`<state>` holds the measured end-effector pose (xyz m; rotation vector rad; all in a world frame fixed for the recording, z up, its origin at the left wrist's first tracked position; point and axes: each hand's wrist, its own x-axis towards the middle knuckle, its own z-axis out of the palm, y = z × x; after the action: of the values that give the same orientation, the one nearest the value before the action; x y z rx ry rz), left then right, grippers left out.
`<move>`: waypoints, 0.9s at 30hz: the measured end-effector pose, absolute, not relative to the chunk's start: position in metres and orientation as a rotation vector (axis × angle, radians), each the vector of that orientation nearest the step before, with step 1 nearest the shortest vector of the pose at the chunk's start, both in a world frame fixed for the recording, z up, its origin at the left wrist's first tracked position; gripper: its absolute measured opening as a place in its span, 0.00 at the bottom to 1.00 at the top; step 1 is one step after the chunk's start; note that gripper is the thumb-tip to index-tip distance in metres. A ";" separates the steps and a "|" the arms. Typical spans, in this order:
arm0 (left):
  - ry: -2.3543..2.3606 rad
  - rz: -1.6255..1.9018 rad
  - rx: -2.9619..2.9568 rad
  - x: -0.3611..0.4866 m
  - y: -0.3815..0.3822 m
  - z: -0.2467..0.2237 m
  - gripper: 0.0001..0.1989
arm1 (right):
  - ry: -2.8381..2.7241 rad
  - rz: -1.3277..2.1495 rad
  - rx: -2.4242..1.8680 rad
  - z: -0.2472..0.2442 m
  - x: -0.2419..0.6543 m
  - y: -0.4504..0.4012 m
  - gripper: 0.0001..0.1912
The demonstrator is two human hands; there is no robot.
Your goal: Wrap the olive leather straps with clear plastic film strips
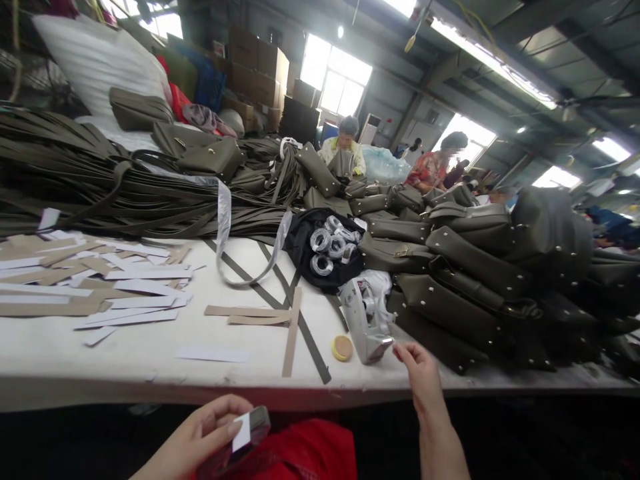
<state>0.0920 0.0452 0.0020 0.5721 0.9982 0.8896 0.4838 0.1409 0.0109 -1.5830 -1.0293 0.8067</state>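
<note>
Below the table edge, my left hand (213,430) is closed around a dark, folded strap-like bundle (260,421) with a white paper strip (242,433) across it. The bundle's lower part blurs into shadow. At the front of the table, my right hand (421,370) pinches thumb and forefinger together beside the cutting end of a grey tape dispenser (357,327). Whatever lies between those fingertips is too small to make out. Left of the dispenser lies a small round tan disc with a yellow rim (343,348).
Olive bags (450,310) with metal studs pile up at right. Long dark straps (165,200) heap at left behind scattered paper strips (135,287). A black bag (300,233) holds several clear-wrapped coils (330,245). Two people (345,147) work across the table; red cloth (315,450) covers my lap.
</note>
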 end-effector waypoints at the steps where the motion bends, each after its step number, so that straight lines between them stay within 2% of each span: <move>1: 1.004 0.893 0.566 0.093 0.045 0.003 0.21 | -0.987 0.874 -1.618 0.006 0.485 0.138 0.22; 4: 1.017 0.907 0.568 0.094 0.046 0.007 0.21 | -0.921 0.997 -1.672 -0.008 0.488 0.134 0.25; 9: 1.066 1.018 0.585 0.088 0.047 0.007 0.24 | -0.988 0.831 -1.849 -0.019 0.494 0.135 0.25; 14: 1.159 1.118 0.685 0.085 0.044 0.002 0.25 | -1.071 0.852 -1.831 -0.013 0.468 0.116 0.24; 17: 1.253 1.234 0.815 0.091 0.045 0.000 0.22 | -1.186 1.062 -1.589 0.000 0.412 0.103 0.20; 22: 1.334 1.335 0.951 0.102 0.043 0.001 0.15 | -1.295 1.644 -1.226 0.019 0.303 0.085 0.18; 27: 1.445 1.369 1.011 0.100 0.033 0.008 0.14 | -1.303 1.844 -1.081 0.019 0.256 0.080 0.19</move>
<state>0.1001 0.0334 0.0076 1.0110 1.4445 1.3686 0.2563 0.0800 0.0192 -1.0806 -1.3027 1.8438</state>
